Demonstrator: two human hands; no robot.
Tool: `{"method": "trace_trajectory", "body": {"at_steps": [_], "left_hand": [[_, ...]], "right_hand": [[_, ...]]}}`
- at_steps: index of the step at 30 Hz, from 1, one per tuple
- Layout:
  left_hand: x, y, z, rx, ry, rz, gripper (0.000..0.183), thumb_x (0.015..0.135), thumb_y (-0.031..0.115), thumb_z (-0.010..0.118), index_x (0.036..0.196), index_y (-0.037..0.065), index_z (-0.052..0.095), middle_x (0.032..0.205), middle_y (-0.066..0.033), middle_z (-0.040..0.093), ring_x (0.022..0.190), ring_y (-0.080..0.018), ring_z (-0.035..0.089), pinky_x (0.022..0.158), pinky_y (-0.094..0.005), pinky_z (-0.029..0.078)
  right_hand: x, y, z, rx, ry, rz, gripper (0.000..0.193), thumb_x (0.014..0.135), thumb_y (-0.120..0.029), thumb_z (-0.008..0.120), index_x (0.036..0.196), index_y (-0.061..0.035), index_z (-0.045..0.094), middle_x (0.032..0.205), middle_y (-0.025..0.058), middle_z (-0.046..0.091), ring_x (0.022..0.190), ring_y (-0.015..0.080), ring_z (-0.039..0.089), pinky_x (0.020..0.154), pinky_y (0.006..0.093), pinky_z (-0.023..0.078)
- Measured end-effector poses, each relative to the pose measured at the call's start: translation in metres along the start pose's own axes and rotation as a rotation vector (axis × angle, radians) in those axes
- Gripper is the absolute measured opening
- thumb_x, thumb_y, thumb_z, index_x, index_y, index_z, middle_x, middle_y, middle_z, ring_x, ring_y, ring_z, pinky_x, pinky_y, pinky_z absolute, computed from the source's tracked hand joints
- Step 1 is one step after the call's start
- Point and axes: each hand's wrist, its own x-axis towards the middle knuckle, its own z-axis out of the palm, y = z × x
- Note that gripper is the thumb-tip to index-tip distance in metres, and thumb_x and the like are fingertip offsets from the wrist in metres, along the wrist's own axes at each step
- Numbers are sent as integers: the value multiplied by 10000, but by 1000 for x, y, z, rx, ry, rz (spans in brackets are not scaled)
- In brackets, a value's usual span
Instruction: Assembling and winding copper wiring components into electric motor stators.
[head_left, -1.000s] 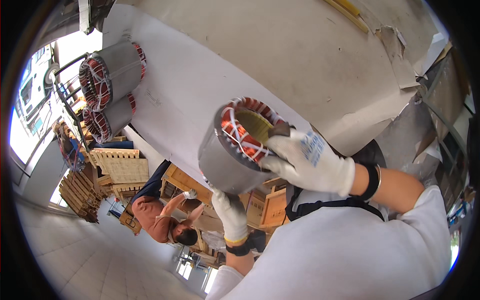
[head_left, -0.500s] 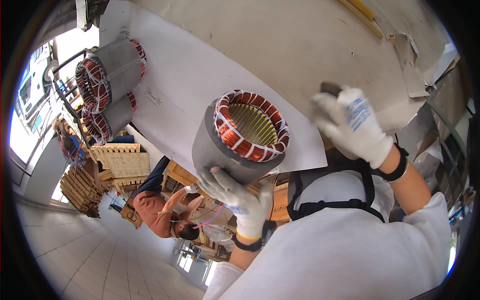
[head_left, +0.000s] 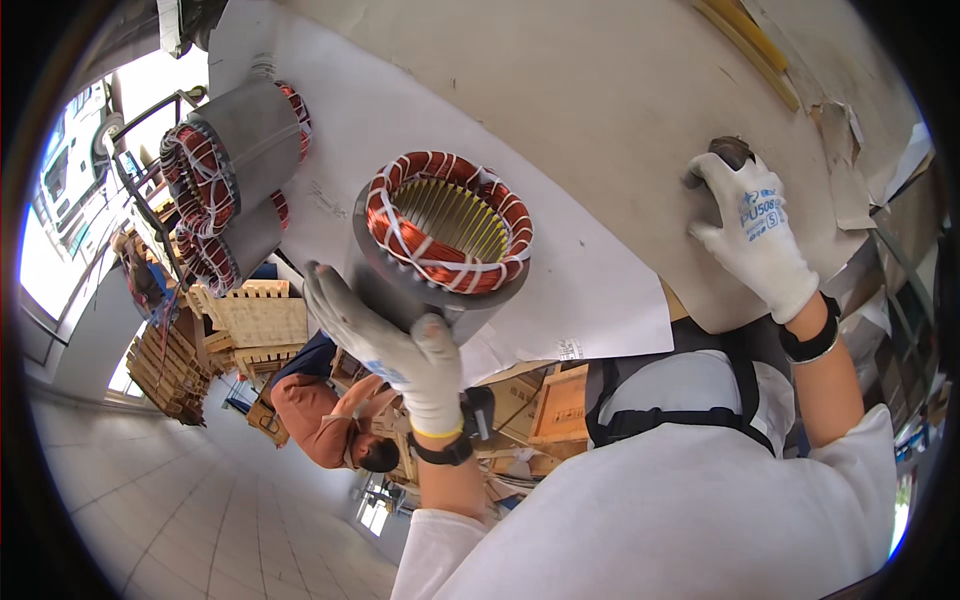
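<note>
1. White paper [head_left: 590, 270] covered the left and middle of the tan table [head_left: 570, 80] I viewed from my distant post.
2. I saw the stator [head_left: 450, 240] at the middle, over the near part of the paper, its coil end up: red-brown windings laced in white, yellow strips lining the bore. Its base was partly hidden from me.
3. Just beside its near left side I had the left hand [head_left: 395, 355], gloved, fingers straight and close together, thumb apart. It gripped nothing; whether it touched the stator I could not tell.
4. Well to the right, over the table, I had the right hand [head_left: 750, 220], also gloved, fingers bent and clamped on a dark piece [head_left: 731, 152], thumb apart from it.
5. Far left, I saw a second stator [head_left: 255, 135] and a third stator [head_left: 255, 240] lying on their sides, one just nearer than the other.
6. Far right, I noted a yellow strip [head_left: 755, 55] and torn paper [head_left: 843, 170].
7. Beyond the table's left side, I saw pallets [head_left: 262, 320] and a co-worker [head_left: 312, 410] bent over.
</note>
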Motion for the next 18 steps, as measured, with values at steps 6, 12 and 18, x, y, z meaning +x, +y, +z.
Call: {"method": "trace_trajectory", "body": {"at_steps": [6,12,18], "left_hand": [[43,-37,3,-307,-81,-63,845,959,640,208,1430,-58,277,1450,-278,334,1342,-428,326,1100,-513,231],[72,-58,-1,-445,-180,-144,763,993,573,211,1425,-49,296,1444,-215,373,1332,-341,356,1118,-422,198],[67,-52,-1,-408,-147,-65,736,989,549,285,1377,-71,371,1384,-238,430,1266,-358,431,1068,-422,299]], "right_hand": [[1,-3,1,29,0,20,354,666,-70,689,988,-122,552,956,110,596,950,333,557,839,430,430],[3,-5,-3,16,-16,37,364,650,-68,708,973,-128,552,952,101,595,942,326,560,834,436,433],[4,-1,-2,39,-11,22,376,646,-71,718,978,-132,554,957,95,598,968,330,563,848,433,439]]}}
